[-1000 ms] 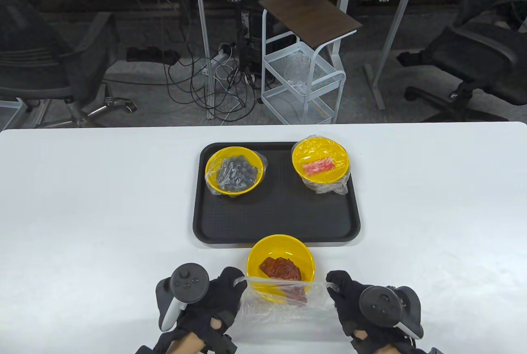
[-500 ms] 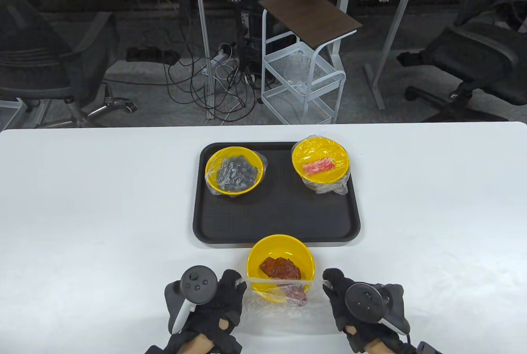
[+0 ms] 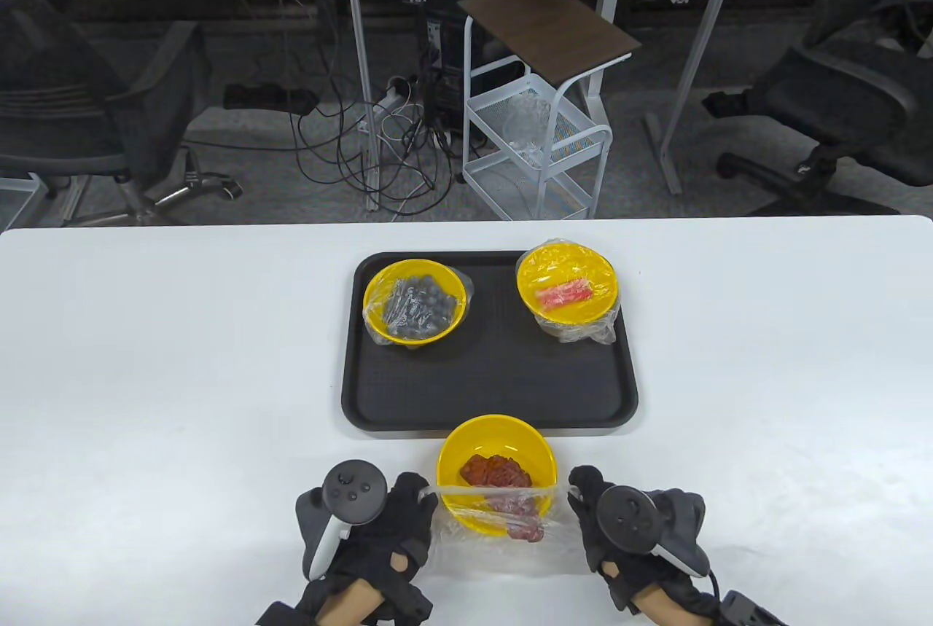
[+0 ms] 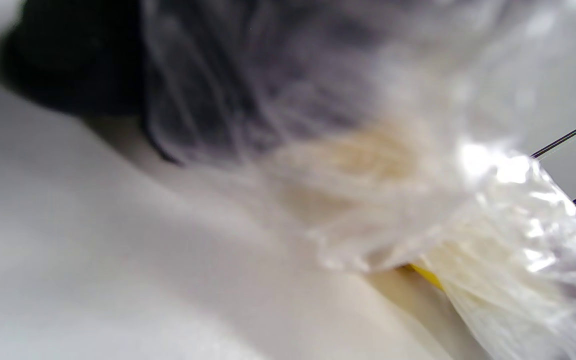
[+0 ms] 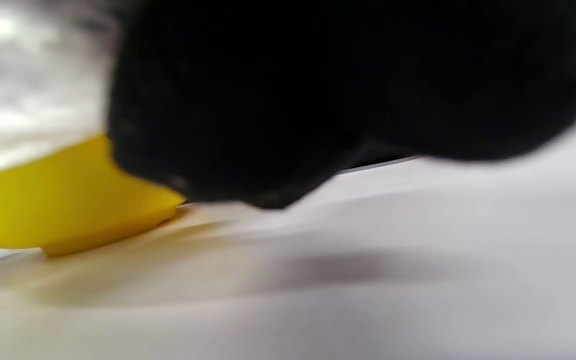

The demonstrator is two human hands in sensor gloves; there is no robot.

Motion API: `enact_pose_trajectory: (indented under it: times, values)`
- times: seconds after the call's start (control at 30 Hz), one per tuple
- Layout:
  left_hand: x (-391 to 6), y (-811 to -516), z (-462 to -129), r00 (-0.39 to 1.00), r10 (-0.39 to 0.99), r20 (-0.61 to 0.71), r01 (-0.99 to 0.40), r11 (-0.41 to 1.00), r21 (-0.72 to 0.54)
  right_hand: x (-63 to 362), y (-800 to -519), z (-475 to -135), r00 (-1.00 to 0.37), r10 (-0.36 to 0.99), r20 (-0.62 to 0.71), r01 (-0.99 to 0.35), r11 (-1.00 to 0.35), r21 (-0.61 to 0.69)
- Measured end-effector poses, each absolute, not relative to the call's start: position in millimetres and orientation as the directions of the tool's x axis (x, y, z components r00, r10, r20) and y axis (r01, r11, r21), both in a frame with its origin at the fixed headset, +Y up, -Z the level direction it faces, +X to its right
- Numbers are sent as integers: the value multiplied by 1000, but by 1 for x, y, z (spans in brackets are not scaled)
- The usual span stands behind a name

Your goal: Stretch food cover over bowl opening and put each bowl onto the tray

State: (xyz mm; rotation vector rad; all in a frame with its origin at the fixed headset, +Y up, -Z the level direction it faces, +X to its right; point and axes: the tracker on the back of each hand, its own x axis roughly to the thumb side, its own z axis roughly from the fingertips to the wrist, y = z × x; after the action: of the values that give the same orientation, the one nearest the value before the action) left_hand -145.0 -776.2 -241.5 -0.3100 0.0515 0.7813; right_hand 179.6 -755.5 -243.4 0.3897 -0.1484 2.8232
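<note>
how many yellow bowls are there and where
3. Two covered ones sit on the black tray: the dark-berry bowl far left, the red-food bowl far right. The meat bowl stands on the table, between both hands.

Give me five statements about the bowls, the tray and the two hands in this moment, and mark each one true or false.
1. Two covered bowls stand on the black tray. True.
2. The bowl with the brown food is on the tray. False: it stands on the white table, just in front of the tray's near edge.
3. The left hand and the right hand each grip an end of the clear food cover. True.
4. The cover already closes that bowl's whole opening. False: only the near part is under it.
5. The left bowl on the tray holds red food. False: dark round pieces.
</note>
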Motion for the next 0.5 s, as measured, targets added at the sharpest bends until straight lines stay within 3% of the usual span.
enact_pose_trajectory:
  times: [0.3,0.5]
  values:
    - [-145,-777,-243,737,657,-158,-673,690,-266,177,-754,-247,-929,258,266,-283,-957,-59]
    - [-148,-780,-250,700,692,-179,-709,643,-290,179,-751,-259,-915,339,219,-354,-935,-33]
